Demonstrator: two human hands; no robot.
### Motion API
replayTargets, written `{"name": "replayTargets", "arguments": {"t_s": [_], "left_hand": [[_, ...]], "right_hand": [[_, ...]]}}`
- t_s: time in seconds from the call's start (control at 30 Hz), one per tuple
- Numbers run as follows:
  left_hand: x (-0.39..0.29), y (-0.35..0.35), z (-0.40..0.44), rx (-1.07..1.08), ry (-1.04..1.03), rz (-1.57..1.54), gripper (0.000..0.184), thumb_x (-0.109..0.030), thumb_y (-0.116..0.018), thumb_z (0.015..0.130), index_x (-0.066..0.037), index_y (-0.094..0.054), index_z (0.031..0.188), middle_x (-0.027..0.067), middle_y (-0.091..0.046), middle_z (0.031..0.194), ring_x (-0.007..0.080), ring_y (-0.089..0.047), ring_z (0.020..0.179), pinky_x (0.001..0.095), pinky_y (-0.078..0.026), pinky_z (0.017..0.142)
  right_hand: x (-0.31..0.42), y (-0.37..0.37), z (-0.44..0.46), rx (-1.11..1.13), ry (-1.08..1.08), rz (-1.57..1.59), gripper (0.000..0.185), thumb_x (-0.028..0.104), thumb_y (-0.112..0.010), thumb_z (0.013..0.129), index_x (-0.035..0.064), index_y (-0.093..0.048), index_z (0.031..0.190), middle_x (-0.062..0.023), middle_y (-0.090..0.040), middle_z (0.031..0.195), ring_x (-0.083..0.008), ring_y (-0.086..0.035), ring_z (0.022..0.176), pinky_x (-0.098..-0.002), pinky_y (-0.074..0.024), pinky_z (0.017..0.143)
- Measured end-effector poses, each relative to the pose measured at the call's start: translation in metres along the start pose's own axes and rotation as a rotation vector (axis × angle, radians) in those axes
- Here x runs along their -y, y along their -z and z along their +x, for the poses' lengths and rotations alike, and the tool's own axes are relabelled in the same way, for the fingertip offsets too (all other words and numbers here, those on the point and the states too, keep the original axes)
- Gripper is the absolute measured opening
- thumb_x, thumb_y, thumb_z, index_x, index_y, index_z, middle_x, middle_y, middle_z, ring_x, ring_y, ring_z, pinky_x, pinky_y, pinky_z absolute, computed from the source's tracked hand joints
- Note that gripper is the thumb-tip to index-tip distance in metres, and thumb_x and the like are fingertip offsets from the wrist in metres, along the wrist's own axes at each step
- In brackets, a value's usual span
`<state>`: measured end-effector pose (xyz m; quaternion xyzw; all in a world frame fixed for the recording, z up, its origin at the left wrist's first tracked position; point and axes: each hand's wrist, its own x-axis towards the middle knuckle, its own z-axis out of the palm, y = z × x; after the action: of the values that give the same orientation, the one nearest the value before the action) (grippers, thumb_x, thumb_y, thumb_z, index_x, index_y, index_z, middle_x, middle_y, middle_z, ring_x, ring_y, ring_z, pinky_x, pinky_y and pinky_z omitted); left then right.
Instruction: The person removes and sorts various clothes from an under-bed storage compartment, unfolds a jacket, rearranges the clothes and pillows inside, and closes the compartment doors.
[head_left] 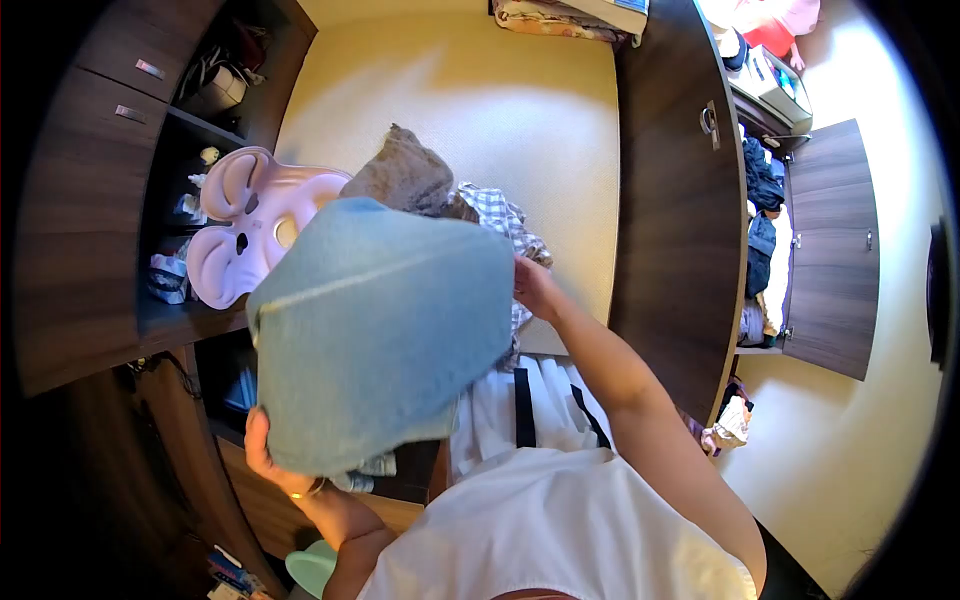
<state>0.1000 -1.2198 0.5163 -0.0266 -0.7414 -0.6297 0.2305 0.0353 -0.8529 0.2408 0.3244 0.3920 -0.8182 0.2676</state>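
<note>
A folded piece of light blue denim with a long pale seam, seemingly jeans (385, 330), is held up in front of me between both hands. My left hand (270, 462) grips its lower left corner, the thumb on the near side and the other fingers hidden behind. At the right edge, my right hand (535, 287) is closed on the fabric, some of its fingers out of sight. Just beyond the denim lie a crumpled grey-brown cloth (403, 172) and a blue-and-white checked cloth (500, 218), both partly covered from view.
A pink moulded seat (255, 225) rests at the left, beside dark wooden shelves (185, 120). The pale bed surface (540, 110) extends ahead, with folded bedding (555, 22) at its far end. A dark wooden panel (675, 200) stands at right; an open cupboard door (832, 250) is beyond.
</note>
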Motion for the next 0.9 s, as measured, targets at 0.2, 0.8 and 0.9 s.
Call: {"name": "replayTargets", "arguments": {"t_s": [0.2, 0.8, 0.9], "left_hand": [[0.015, -0.021, 0.008, 0.437, -0.085, 0.377, 0.041, -0.006, -0.069, 0.062, -0.002, -0.066, 0.102, 0.0170, -0.065, 0.098, 0.0289, -0.064, 0.084, 0.0353, -0.050, 0.074], [0.310, -0.103, -0.014, 0.956, 0.049, 0.523, 0.087, -0.023, -0.078, 0.063, -0.016, -0.037, 0.140, 0.0189, -0.042, 0.136, 0.0362, -0.041, 0.125, 0.0422, -0.036, 0.103], [0.362, -0.104, 0.062, 0.430, 0.269, 0.841, 0.108, -0.042, -0.083, 0.055, -0.012, -0.028, 0.143, 0.0270, -0.026, 0.146, 0.0398, -0.027, 0.135, 0.0446, -0.026, 0.110]], "right_hand": [[0.047, -0.061, -0.112, 0.299, -0.061, 0.288, 0.078, 0.073, -0.040, 0.081, 0.0133, -0.052, 0.129, -0.0078, -0.055, 0.127, -0.0264, -0.049, 0.118, -0.0460, -0.0383, 0.101], [-0.011, 0.081, -0.066, -0.378, -0.186, -0.202, 0.054, 0.024, -0.066, 0.072, 0.0008, -0.053, 0.119, -0.0096, -0.062, 0.108, -0.0230, -0.058, 0.097, -0.0340, -0.0455, 0.086], [-0.025, 0.082, -0.064, -0.338, -0.226, -0.299, 0.051, 0.020, -0.066, 0.071, -0.0002, -0.055, 0.117, -0.0097, -0.063, 0.102, -0.0236, -0.060, 0.092, -0.0346, -0.0468, 0.084]]}}
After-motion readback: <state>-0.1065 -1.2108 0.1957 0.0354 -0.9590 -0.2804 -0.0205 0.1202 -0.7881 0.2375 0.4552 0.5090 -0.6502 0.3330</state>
